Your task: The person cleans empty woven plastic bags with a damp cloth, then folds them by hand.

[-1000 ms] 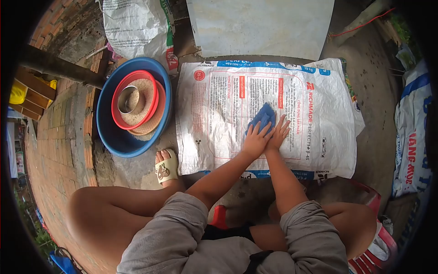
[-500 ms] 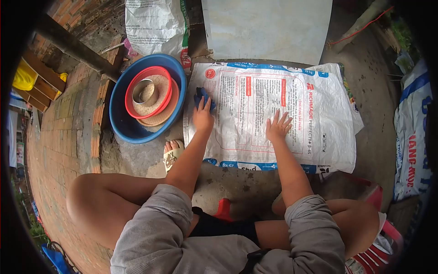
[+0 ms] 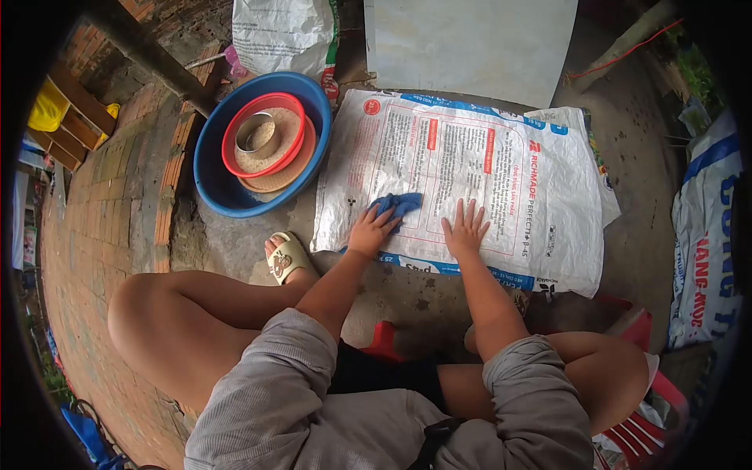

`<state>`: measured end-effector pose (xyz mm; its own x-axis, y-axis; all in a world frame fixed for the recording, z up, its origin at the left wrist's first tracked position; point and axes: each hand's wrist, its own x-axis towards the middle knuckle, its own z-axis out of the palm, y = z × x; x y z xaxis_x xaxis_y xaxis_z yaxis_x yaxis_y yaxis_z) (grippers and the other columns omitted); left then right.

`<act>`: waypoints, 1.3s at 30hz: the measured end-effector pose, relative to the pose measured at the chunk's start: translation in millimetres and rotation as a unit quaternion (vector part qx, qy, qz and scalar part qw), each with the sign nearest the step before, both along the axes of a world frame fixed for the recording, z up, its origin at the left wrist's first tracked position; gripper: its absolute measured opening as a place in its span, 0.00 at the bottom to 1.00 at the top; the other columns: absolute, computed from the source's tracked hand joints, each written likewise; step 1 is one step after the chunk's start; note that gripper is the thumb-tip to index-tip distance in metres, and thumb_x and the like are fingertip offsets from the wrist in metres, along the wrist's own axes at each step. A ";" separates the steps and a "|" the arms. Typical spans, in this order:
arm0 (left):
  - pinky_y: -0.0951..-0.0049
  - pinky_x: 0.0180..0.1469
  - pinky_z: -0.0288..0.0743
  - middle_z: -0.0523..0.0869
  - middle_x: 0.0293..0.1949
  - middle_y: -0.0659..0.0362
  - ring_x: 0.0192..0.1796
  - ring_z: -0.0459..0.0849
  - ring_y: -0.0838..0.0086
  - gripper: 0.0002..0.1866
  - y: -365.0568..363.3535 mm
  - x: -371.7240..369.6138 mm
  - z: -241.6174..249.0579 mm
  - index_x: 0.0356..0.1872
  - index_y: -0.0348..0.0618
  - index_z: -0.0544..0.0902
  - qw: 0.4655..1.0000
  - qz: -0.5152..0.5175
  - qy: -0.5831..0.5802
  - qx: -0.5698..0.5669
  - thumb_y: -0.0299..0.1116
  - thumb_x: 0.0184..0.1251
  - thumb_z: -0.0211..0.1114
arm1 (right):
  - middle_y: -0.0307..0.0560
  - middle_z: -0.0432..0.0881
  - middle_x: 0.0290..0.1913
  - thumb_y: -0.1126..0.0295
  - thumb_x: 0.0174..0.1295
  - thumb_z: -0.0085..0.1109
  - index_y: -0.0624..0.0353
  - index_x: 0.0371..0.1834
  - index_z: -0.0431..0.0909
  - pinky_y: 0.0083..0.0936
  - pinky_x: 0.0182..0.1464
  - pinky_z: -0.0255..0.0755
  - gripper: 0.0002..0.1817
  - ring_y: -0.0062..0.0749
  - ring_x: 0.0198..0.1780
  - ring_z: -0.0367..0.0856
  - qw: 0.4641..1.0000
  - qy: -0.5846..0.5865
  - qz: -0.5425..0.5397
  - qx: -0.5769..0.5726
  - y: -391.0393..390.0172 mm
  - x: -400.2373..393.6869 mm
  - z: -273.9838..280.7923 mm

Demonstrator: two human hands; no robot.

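Observation:
A white printed sack (image 3: 360,157) lies flat on the ground in front of me. My left hand (image 3: 371,233) rests on its lower left part, fingers spread, with the fingertips on a crumpled blue cloth (image 3: 399,208). Flat on the sack to the right is my right hand (image 3: 465,229), its fingers apart and nothing in it. To the left of the sack stands a blue basin (image 3: 205,168), which holds a red bowl (image 3: 294,150) of grains with a metal cup (image 3: 258,135) in it. A woven tray (image 3: 276,182) is partly hidden under the red bowl.
A pale board (image 3: 470,47) stands behind the sack. Another white sack (image 3: 282,39) is beyond the basin. At the far right lies a blue-and-white sack (image 3: 703,251). Wooden shelving (image 3: 78,117) with yellow cloth is at the left. Red plastic (image 3: 382,341) shows below me.
My left hand and the blue cloth have moved right and toward me across the sack. My right hand has shifted slightly left and nearer. The left foot has moved a little, and the view has shifted.

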<state>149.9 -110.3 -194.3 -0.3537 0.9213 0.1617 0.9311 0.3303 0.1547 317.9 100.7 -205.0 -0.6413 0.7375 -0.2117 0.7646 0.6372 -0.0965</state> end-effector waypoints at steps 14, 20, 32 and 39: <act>0.54 0.74 0.59 0.67 0.73 0.60 0.72 0.66 0.52 0.34 90.4 79.1 15.7 0.71 0.60 0.70 0.984 -0.128 -0.121 -0.021 0.27 0.59 0.59 | 0.47 0.25 0.83 0.56 0.68 0.47 0.42 0.80 0.52 0.68 0.74 0.23 0.36 0.57 0.81 0.21 0.995 -0.071 0.028 -0.071 5.2 -7.5 29.1; 0.63 0.71 0.63 0.69 0.72 0.66 0.70 0.69 0.63 0.30 53.5 -2.5 -3.3 0.66 0.65 0.77 0.998 -0.035 -0.056 0.024 0.26 0.61 0.57 | 0.49 0.26 0.83 0.38 0.72 0.34 0.42 0.82 0.35 0.67 0.75 0.24 0.42 0.58 0.81 0.21 0.996 -0.058 0.004 -0.073 8.2 -12.4 14.8; 0.58 0.65 0.69 0.72 0.71 0.59 0.59 0.76 0.50 0.34 85.1 14.1 16.4 0.66 0.57 0.77 0.984 0.111 -0.091 0.102 0.22 0.54 0.58 | 0.52 0.28 0.83 0.40 0.71 0.39 0.44 0.82 0.35 0.70 0.73 0.23 0.43 0.61 0.81 0.23 0.998 -0.019 0.012 -0.064 3.0 -13.1 15.7; 0.57 0.74 0.60 0.70 0.72 0.64 0.68 0.72 0.58 0.34 83.6 16.6 3.2 0.67 0.65 0.76 0.994 -0.048 -0.095 0.015 0.22 0.58 0.57 | 0.52 0.27 0.83 0.39 0.71 0.38 0.45 0.82 0.37 0.70 0.73 0.24 0.43 0.61 0.81 0.23 0.997 -0.026 0.010 -0.070 4.0 -14.2 16.5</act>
